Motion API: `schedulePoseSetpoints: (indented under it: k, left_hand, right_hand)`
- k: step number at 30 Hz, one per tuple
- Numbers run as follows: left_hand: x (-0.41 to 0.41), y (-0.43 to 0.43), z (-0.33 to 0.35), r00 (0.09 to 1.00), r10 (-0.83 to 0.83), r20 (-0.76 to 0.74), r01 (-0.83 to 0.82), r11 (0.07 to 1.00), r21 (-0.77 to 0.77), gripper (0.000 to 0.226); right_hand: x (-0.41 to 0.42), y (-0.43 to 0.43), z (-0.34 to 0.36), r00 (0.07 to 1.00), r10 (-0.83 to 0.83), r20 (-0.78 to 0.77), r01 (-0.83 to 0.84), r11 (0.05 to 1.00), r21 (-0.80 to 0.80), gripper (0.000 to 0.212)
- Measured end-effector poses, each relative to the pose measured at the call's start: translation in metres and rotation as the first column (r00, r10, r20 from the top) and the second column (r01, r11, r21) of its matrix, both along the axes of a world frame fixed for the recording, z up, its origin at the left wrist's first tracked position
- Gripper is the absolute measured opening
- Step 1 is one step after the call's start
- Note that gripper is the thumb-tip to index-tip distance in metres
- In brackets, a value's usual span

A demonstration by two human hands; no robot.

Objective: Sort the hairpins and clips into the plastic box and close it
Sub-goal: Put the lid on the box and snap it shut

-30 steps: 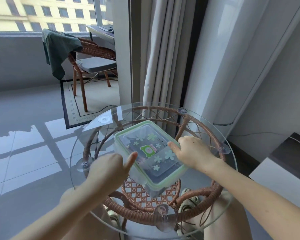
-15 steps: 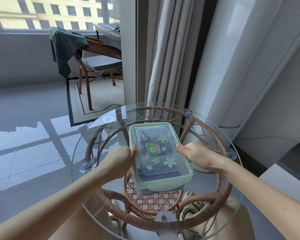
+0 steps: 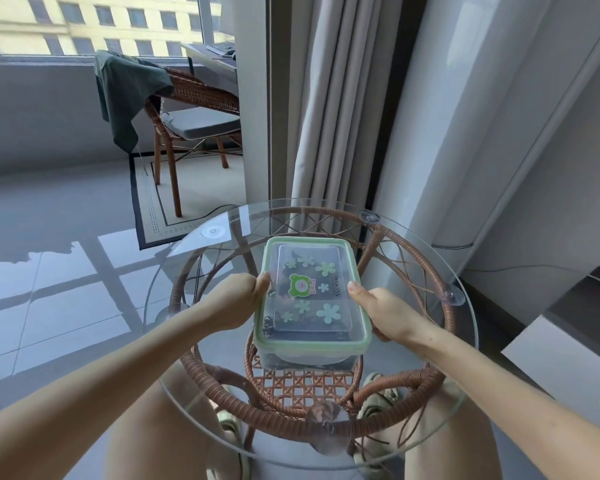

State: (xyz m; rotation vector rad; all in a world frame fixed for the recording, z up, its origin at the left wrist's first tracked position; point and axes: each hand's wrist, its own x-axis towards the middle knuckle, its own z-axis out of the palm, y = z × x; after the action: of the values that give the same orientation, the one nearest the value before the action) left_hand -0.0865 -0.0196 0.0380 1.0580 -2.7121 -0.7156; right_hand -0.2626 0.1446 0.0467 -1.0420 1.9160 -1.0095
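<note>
The rectangular clear plastic box [image 3: 312, 306] with its mint-green-rimmed lid sits near the middle of the round glass-topped table [image 3: 465, 341], its long axis running away from the person. The lid lies flat on the box, and dark shapes show through the clear walls and top, most likely the hairpins and clips, though they are too blurred to tell apart. No loose pins or clips are visible on the glass, so the sorting looks finished and the closing seems to be the step in hand. Whether the side latches are snapped down cannot be told, since the hands cover the long edges where they would sit. The left hand [image 3: 238, 299] is curled almost into a fist against the left long side of the box, thumb tip touching the lid's rim; its grip is closed around the edge rather than lifting anything. The right hand [image 3: 381, 315] mirrors it on the right side, thumb laid on the rim and the other fingers tucked down out of sight along the wall, so how firmly that grip holds is a guess. The lid is glossy, smooth and rounded at the corners, with a raised clear panel printed with pale green flowers and a green frog-like figure [image 3: 300, 285]. The table top is slick transparent glass resting on a woven brown rattan frame [image 3: 440, 306] by clear suction pads, with open lattice cane below.
</note>
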Motion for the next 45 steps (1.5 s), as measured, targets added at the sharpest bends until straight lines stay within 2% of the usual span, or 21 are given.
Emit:
schedulePoseSetpoints:
  k: [2,3,6,9,12,14,16,19,21,23,25,27,29,31,33,36,40,45]
  left_hand:
    - [0.001,0.001,0.003,0.999,0.02,0.032,-0.02,1.0,-0.003,0.064]
    - [0.002,0.003,0.005,0.999,0.048,0.025,-0.048,0.998,0.027,0.065]
    - [0.02,0.009,0.005,0.967,0.211,-0.144,-0.169,0.951,0.259,0.065]
    - [0.057,0.026,-0.001,0.854,0.423,-0.303,-0.257,0.849,0.462,0.065]
    - [0.087,0.043,-0.011,0.724,0.599,-0.341,-0.329,0.736,0.592,0.064]
    - [0.098,0.044,-0.014,0.609,0.716,-0.343,-0.285,0.6,0.747,0.068]
    - [0.107,0.044,-0.012,0.525,0.774,-0.355,-0.186,0.511,0.839,0.077]
    - [0.123,0.034,-0.012,0.402,0.81,-0.426,-0.143,0.516,0.845,0.082]
    - [0.137,0.021,-0.012,0.334,0.816,-0.471,-0.147,0.539,0.83,0.068]
    - [0.155,0.002,-0.014,0.257,0.837,-0.484,-0.154,0.53,0.834,0.05]
    - [0.179,-0.016,-0.019,0.182,0.853,-0.489,-0.184,0.518,0.836,0.041]
    - [0.206,-0.033,-0.027,0.081,0.854,-0.514,-0.231,0.518,0.824,0.041]
    - [0.23,-0.049,-0.037,-0.034,0.844,-0.536,-0.282,0.506,0.815,0.046]
    - [0.246,-0.065,-0.049,-0.108,0.84,-0.532,-0.329,0.474,0.817,0.047]
    - [0.253,-0.083,-0.064,-0.098,0.859,-0.502,-0.365,0.438,0.821,0.045]
    - [0.252,-0.107,-0.09,0.018,0.912,-0.409,-0.381,0.385,0.841,0.056]
    - [0.226,-0.134,-0.127,0.227,0.936,-0.268,-0.349,0.335,0.875,0.052]
    - [0.198,-0.152,-0.169,0.305,0.943,-0.132,-0.271,0.219,0.937,0.033]
  right_hand:
    - [0.006,0.006,-0.003,0.994,-0.052,0.097,0.051,0.999,0.009,0.067]
    - [0.01,0.009,-0.003,0.985,-0.07,0.161,0.064,0.997,0.041,0.061]
    - [0.03,0.014,-0.007,0.939,-0.089,0.331,0.067,0.995,0.076,0.042]
    - [0.06,0.006,-0.013,0.902,-0.127,0.411,0.138,0.99,0.004,0.039]
    - [0.092,-0.012,-0.016,0.897,-0.131,0.422,0.192,0.976,-0.105,0.039]
    - [0.113,-0.025,-0.018,0.906,-0.086,0.415,0.167,0.972,-0.165,0.039]
    - [0.135,-0.039,-0.017,0.902,-0.039,0.429,0.142,0.968,-0.209,0.04]
    - [0.157,-0.06,-0.013,0.897,0.006,0.442,0.102,0.97,-0.22,0.044]
    - [0.161,-0.072,-0.007,0.895,0.086,0.437,-0.004,0.983,-0.184,0.049]
    - [0.153,-0.081,-0.003,0.919,0.137,0.369,-0.082,0.984,-0.161,0.057]
    - [0.132,-0.088,-0.004,0.97,0.032,0.242,0.008,0.987,-0.161,0.059]
    - [0.101,-0.089,-0.01,0.993,-0.119,-0.018,0.113,0.974,-0.196,0.055]
    - [0.065,-0.085,-0.019,0.915,-0.219,-0.338,0.158,0.967,-0.198,0.056]
    - [0.033,-0.083,-0.032,0.78,-0.229,-0.583,0.167,0.973,-0.158,0.046]
    - [0.01,-0.083,-0.045,0.69,-0.154,-0.708,0.145,0.987,-0.073,0.038]
    - [0.0,-0.085,-0.06,0.61,-0.071,-0.789,0.105,0.994,-0.008,0.041]
    - [0.003,-0.086,-0.064,0.555,-0.055,-0.83,0.126,0.992,0.018,0.045]
    - [0.005,-0.088,-0.063,0.525,-0.054,-0.849,0.146,0.989,0.027,0.05]
